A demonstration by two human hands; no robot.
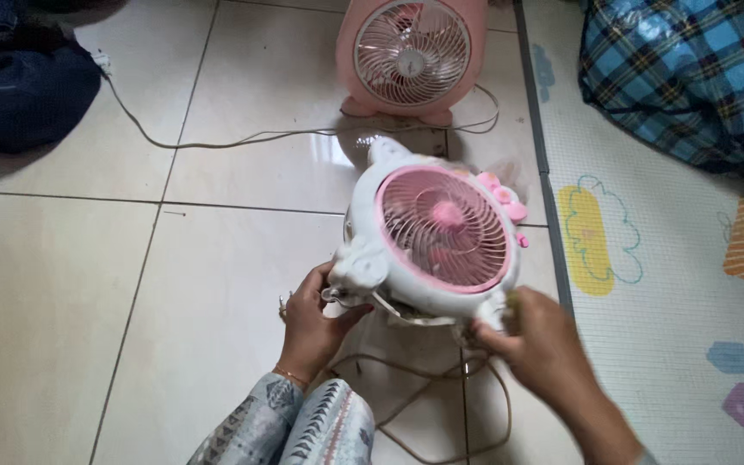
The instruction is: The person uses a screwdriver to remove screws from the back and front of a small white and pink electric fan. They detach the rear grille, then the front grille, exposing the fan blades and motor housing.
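A small white fan (428, 232) with a pink round grille and a pink bow lies tilted face-up over the tiled floor, held between both hands. My left hand (312, 323) grips its lower left foot, and a thin bracelet shows at the wrist. My right hand (540, 340) grips its lower right edge and is blurred. The fan's brown cord (441, 379) loops on the floor beneath it. A patterned sleeve covers my left forearm.
A pink box fan (412, 56) stands upright farther back, its white cord (217, 138) trailing left across the tiles. Dark blue cloth (19, 86) lies at the upper left. A patterned play mat (673, 284) covers the right side, with a blue plaid bag (691, 77) on it.
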